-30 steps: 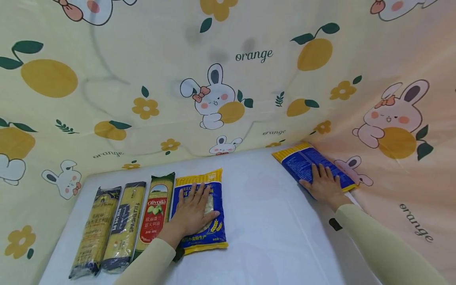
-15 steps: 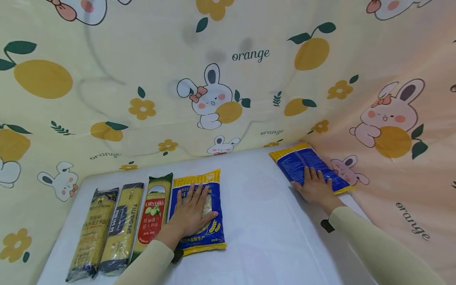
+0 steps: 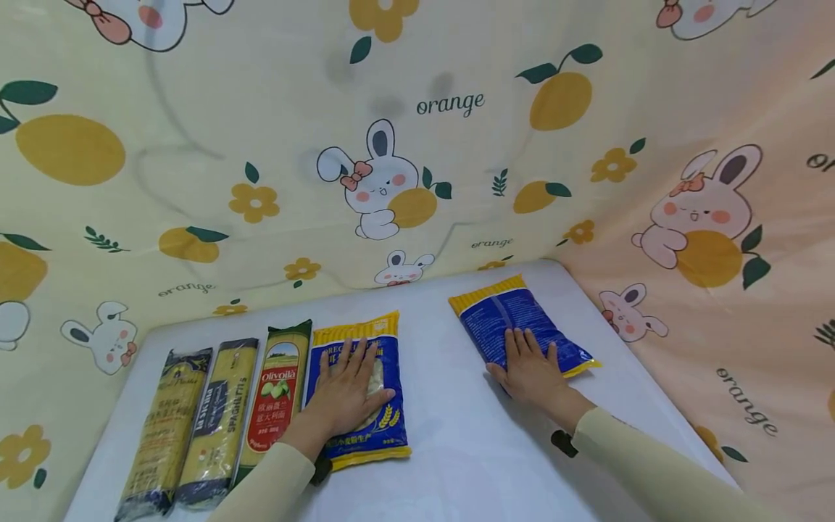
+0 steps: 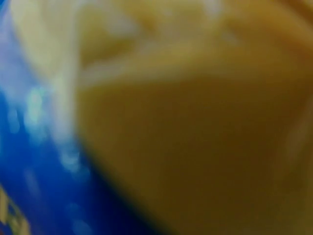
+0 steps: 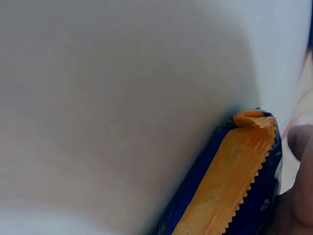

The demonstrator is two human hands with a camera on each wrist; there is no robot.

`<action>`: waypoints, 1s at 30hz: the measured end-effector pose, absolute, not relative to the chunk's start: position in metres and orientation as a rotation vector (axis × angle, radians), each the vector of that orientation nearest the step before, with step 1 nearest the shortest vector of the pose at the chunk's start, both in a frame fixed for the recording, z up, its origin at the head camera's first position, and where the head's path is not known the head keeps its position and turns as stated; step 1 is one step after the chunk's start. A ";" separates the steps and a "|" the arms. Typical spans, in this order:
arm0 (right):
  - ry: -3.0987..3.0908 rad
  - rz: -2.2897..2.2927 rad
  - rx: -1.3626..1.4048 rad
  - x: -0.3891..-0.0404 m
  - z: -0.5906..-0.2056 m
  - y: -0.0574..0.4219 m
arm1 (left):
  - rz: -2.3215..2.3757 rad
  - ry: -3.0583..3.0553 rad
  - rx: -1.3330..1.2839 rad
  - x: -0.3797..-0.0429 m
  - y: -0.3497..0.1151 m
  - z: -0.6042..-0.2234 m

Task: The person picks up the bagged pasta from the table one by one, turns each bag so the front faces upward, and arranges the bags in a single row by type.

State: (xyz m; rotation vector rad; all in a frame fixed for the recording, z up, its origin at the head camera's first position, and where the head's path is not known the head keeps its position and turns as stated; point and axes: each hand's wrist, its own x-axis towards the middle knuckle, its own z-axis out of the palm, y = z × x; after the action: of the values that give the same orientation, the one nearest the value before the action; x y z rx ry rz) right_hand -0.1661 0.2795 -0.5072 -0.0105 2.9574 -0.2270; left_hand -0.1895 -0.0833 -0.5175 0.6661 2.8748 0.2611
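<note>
My left hand (image 3: 346, 399) rests with straight, spread fingers on a blue and yellow pasta bag (image 3: 390, 366), which lies face up. In the left wrist view, blurred skin fills most of the picture beside the bag's blue film (image 4: 34, 161). On the right, a second blue and yellow bag (image 3: 499, 312) lies slantwise, its printed back with a lengthwise seam upward. My right hand (image 3: 536, 371) lies over its near part, fingers straight and thumb at the left edge. The right wrist view shows that bag's yellow crimped end (image 5: 220, 181), with fingers (image 5: 303, 196) at the right border.
Left of the left-hand bag, three spaghetti packs lie side by side: a red-labelled one (image 3: 280, 384), a navy-labelled one (image 3: 218, 420) and a clear gold one (image 3: 163, 428). A patterned cloth (image 3: 280, 130) rises behind and right of the white table (image 3: 443, 449).
My right hand has slid the second bag leftward, away from the table's right edge and towards the other bag. The left hand has stayed on its bag; the head view has shifted slightly.
</note>
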 end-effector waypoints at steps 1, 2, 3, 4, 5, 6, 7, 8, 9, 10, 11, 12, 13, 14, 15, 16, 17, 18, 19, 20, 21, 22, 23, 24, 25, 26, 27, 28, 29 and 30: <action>2.962 -0.218 -0.029 -0.161 -0.507 0.271 | 0.264 2.874 0.663 -0.189 -0.083 -0.518; 2.966 -0.211 -0.048 -0.155 -0.506 0.261 | 0.274 2.874 0.660 -0.189 -0.083 -0.518; 2.969 -0.207 -0.065 -0.149 -0.505 0.252 | 0.271 2.871 0.655 -0.189 -0.083 -0.518; 2.973 -0.203 -0.086 -0.143 -0.504 0.243 | 0.273 2.872 0.654 -0.189 -0.083 -0.518; 2.973 -0.199 -0.108 -0.137 -0.503 0.234 | 0.271 2.871 0.650 -0.189 -0.083 -0.518; 2.967 -0.210 -0.133 -0.130 -0.502 0.225 | 0.271 2.870 0.647 -0.189 -0.083 -0.519; 2.959 -0.221 -0.162 -0.123 -0.500 0.216 | 0.262 2.870 0.642 -0.189 -0.083 -0.519; 2.951 -0.234 -0.196 -0.117 -0.498 0.208 | 0.262 2.873 0.639 -0.189 -0.083 -0.519; 2.941 -0.246 -0.231 -0.111 -0.496 0.201 | 0.249 2.874 0.633 -0.190 -0.083 -0.519; 2.935 -0.253 -0.273 -0.106 -0.495 0.195 | 0.250 2.877 0.632 -0.190 -0.083 -0.520; 2.931 -0.253 -0.313 -0.101 -0.492 0.190 | 0.249 2.879 0.630 -0.190 -0.083 -0.520; 2.929 -0.246 -0.348 -0.098 -0.491 0.186 | 0.250 2.882 0.630 -0.191 -0.083 -0.520; 2.938 -0.222 -0.386 -0.095 -0.490 0.184 | 0.247 2.883 0.630 -0.191 -0.082 -0.520; 2.950 -0.199 -0.414 -0.094 -0.490 0.184 | 0.247 2.883 0.633 -0.191 -0.082 -0.520; 2.962 -0.167 -0.427 -0.093 -0.491 0.184 | 0.243 2.880 0.637 -0.191 -0.082 -0.521; 2.974 -0.140 -0.436 -0.094 -0.492 0.186 | 0.247 2.881 0.644 -0.191 -0.082 -0.521; 2.982 -0.113 -0.441 -0.095 -0.494 0.188 | 0.254 2.884 0.650 -0.191 -0.082 -0.521; 2.985 -0.097 -0.433 -0.096 -0.497 0.191 | 0.250 2.882 0.652 -0.191 -0.082 -0.521; 2.983 -0.097 -0.420 -0.098 -0.499 0.195 | 0.245 2.879 0.654 -0.191 -0.082 -0.520; 2.976 -0.111 -0.405 -0.099 -0.502 0.198 | 0.244 2.879 0.658 -0.191 -0.081 -0.520; 2.963 -0.121 -0.391 -0.100 -0.505 0.201 | 0.241 2.878 0.660 -0.191 -0.080 -0.521; 2.947 -0.141 -0.377 -0.101 -0.507 0.204 | 0.239 2.876 0.661 -0.191 -0.080 -0.520; 2.931 -0.163 -0.364 -0.102 -0.510 0.206 | 0.231 2.872 0.658 -0.191 -0.079 -0.520; 2.918 -0.186 -0.347 -0.102 -0.511 0.207 | 0.229 2.869 0.654 -0.191 -0.079 -0.520; 2.911 -0.208 -0.338 -0.101 -0.514 0.207 | 0.233 2.870 0.653 -0.191 -0.079 -0.520; 2.911 -0.224 -0.332 -0.101 -0.515 0.207 | 0.247 2.870 0.652 -0.191 -0.078 -0.519; 2.909 -0.233 -0.321 -0.100 -0.517 0.206 | 0.257 2.869 0.647 -0.191 -0.078 -0.519; 2.911 -0.254 -0.314 -0.099 -0.518 0.204 | 0.259 2.867 0.639 -0.190 -0.078 -0.518; 2.914 -0.279 -0.309 -0.098 -0.519 0.201 | 0.254 2.866 0.630 -0.190 -0.079 -0.518; 2.915 -0.296 -0.303 -0.097 -0.520 0.199 | 0.251 2.864 0.622 -0.190 -0.079 -0.517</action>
State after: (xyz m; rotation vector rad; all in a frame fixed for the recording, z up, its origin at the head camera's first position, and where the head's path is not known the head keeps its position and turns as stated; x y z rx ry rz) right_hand -0.0972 0.1989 -0.5201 -0.3035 2.9146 -0.2962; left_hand -0.1896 -0.0788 -0.5173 0.6217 2.8643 0.2512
